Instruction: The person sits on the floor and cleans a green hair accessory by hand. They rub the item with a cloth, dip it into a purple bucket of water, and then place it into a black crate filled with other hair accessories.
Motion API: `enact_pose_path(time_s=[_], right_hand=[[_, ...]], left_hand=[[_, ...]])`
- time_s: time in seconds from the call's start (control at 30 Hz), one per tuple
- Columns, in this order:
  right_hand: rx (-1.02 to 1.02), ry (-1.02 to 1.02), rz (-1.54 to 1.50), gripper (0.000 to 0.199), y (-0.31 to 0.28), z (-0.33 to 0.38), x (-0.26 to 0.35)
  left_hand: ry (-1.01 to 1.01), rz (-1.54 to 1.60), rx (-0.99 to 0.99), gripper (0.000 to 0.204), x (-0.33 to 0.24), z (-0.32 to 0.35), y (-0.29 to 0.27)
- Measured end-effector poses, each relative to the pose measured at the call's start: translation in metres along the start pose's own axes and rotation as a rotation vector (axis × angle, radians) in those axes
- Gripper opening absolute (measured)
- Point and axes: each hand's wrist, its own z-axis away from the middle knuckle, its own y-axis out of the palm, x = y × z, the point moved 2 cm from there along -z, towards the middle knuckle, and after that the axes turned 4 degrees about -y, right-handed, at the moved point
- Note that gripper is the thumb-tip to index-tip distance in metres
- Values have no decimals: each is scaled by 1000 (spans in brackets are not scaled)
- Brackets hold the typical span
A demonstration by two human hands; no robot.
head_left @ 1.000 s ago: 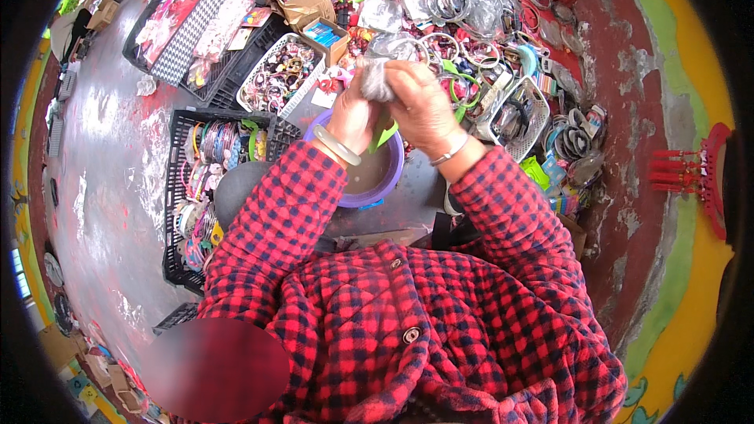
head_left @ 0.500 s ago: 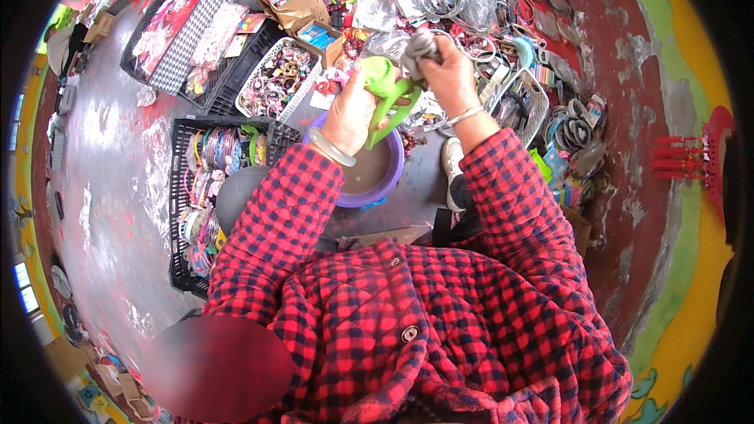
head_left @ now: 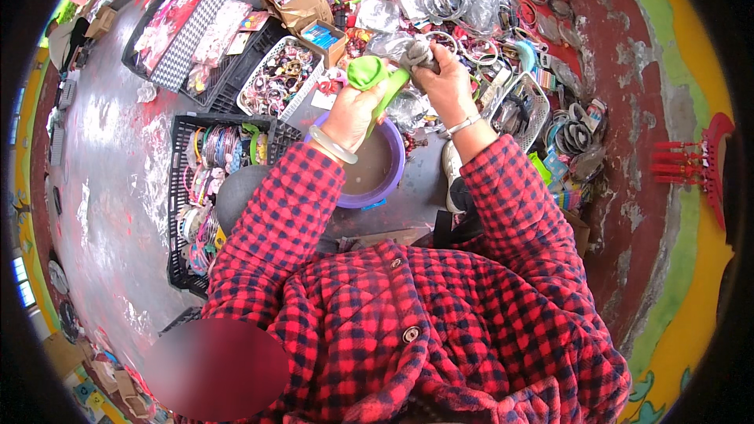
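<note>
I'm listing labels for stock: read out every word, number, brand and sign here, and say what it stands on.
No text can be read here.
Green band and grey cloth: no lettering visible.
White card: any print is too small.
Blue packet: too small and blurred.

Green band (head_left: 366,72) partly hidden in left fingers (head_left: 366,100); lower-left oval patch (head_left: 217,369) blurred.

On our left we see a grey floor (head_left: 110,180), smeared with red and glossy with pale glare. To our right curves a dark-red painted band (head_left: 632,118), worn to grey patches, then a green strip (head_left: 667,47) and a yellow one (head_left: 703,259), with teal markings (head_left: 642,387) low down. Bright window panes (head_left: 26,292) show at the left edge.
</note>
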Motion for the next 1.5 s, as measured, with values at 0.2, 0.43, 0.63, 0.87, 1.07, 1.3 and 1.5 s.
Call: enact_pose_path(time_s=[0.2,0.43,0.63,0.87,1.07,1.3,1.5], right_hand=[[16,-165,125,29,22,27,20],[-37,-7,49,27,4,3,15],[23,-197,207,31,16,20,23],[-63,-195,451,31,-2,-4,9],[39,-368,235,27,21,26,35],[-91,-188,349,28,0,-3,3],[22,-475,349,31,21,25,34]], left_hand=[[93,-19,40,24,13,-8,2],[91,-61,-8,43,14,-5,4],[63,-95,38,48,14,-7,2],[73,-117,93,51,19,-3,-2],[149,-94,10,48,20,-14,-2],[50,-63,22,48,14,-3,-3],[17,67,-5,39,18,-12,-10]])
